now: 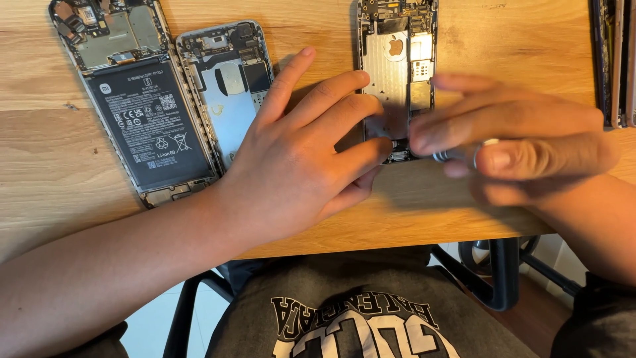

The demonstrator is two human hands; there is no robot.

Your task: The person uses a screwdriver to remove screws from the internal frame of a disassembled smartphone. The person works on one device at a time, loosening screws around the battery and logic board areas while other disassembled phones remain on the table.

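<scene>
Centrally, at top-mid frame, the opened silver phone chassis w/ bare metal shield [397,73] lies long axis up-down, its lower end pinned under left hand [301,156] fingers spread flat, while blurred right hand [523,142] pinches a small silvery tool tip [442,156] beside that end, both equally near.

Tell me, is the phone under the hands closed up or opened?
Opened. The phone lies with its back cover off, metal shielding and circuit boards exposed. The left hand rests fingers on its lower end; the right hand holds a small metal tool there.

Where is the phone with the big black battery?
In the head view, the opened phone with the black battery lies at the far left of the wooden table, beside a smaller opened phone, left of the left hand.
</scene>
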